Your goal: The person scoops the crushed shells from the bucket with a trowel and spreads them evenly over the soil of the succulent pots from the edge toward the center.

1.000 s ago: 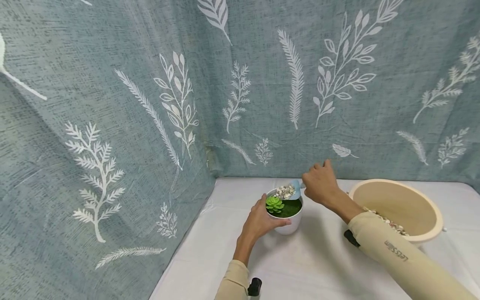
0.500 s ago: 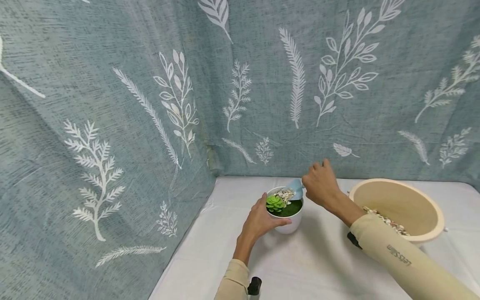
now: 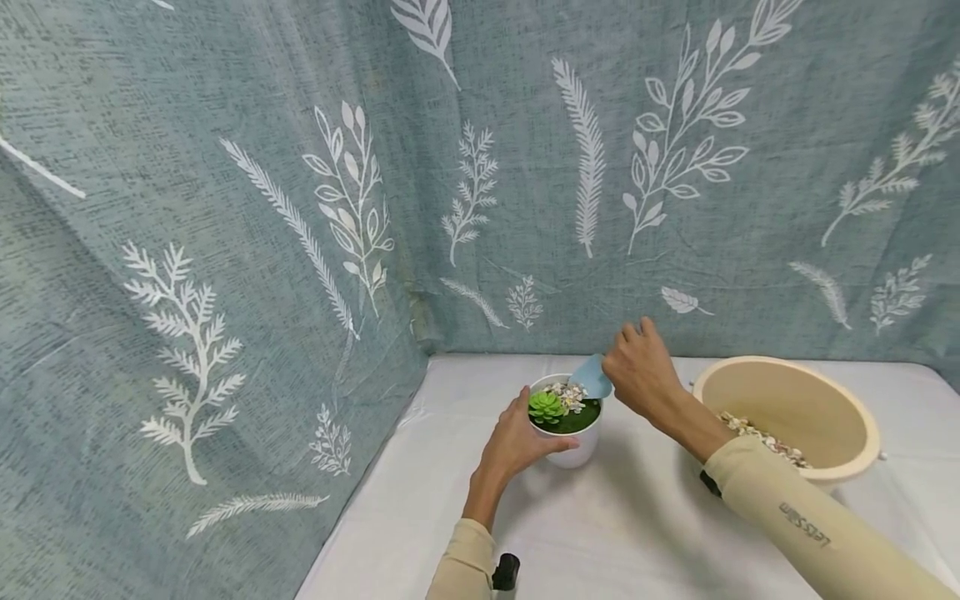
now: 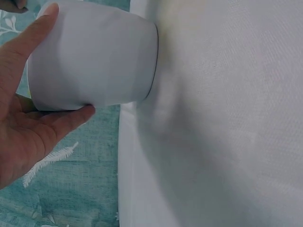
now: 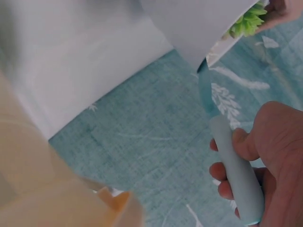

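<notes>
A white pot (image 3: pixel 573 452) stands on the table, with a green succulent (image 3: pixel 547 407) and a dark green mossy surface inside. My left hand (image 3: pixel 516 440) grips the pot's left side, thumb and fingers spread around its wall. In my right hand (image 3: pixel 640 367) is the grey handle of a blue trowel (image 5: pixel 235 165), fingers curled round it. The trowel's blade (image 3: pixel 592 377) tilts down over the pot's back right rim. Small pale pebbles (image 3: pixel 567 395) lie on the moss behind the succulent, below the blade's tip.
On the right, a large beige tub (image 3: pixel 840 417) leans toward me with more pebbles (image 3: pixel 765 440) inside. The white-covered table (image 3: pixel 600 542) meets a teal leaf-print curtain (image 3: pixel 525 167) at its back and left.
The trowel has tipped further, and the pebbles have slid off its blade into the pot behind the succulent. My left hand has kept its grip on the pot.
</notes>
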A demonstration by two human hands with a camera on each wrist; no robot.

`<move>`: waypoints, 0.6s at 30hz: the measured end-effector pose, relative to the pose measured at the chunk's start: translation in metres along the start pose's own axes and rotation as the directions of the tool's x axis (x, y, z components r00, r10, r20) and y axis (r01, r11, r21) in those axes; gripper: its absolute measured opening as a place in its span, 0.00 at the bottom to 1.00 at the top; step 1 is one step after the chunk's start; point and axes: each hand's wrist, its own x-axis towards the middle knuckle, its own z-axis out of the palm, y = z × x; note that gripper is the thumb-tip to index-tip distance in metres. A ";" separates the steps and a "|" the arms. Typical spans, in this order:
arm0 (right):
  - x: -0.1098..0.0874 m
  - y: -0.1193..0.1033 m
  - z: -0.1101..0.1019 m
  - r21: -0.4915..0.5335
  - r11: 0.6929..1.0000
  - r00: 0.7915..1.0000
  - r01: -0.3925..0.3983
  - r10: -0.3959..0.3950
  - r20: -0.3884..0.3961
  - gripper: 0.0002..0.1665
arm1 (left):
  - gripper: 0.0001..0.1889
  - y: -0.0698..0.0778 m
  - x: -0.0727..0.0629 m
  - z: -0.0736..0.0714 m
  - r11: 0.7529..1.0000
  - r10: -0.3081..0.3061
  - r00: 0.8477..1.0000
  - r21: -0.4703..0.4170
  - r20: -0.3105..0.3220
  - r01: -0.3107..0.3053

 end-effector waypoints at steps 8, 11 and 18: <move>-0.008 0.002 -0.003 -0.013 1.000 0.993 0.012 -0.013 -0.118 0.34 | 0.68 -0.001 0.000 0.000 1.000 0.004 1.000 -0.001 -0.003 -0.004; -0.009 0.003 -0.002 -0.021 1.000 0.993 0.010 -0.013 -0.119 0.34 | 0.67 -0.001 0.000 0.000 1.000 0.005 1.000 -0.003 -0.010 -0.005; -0.012 0.005 0.000 -0.027 1.000 0.991 0.002 -0.006 -0.134 0.32 | 0.67 -0.001 0.000 0.000 1.000 0.007 1.000 0.001 -0.009 -0.007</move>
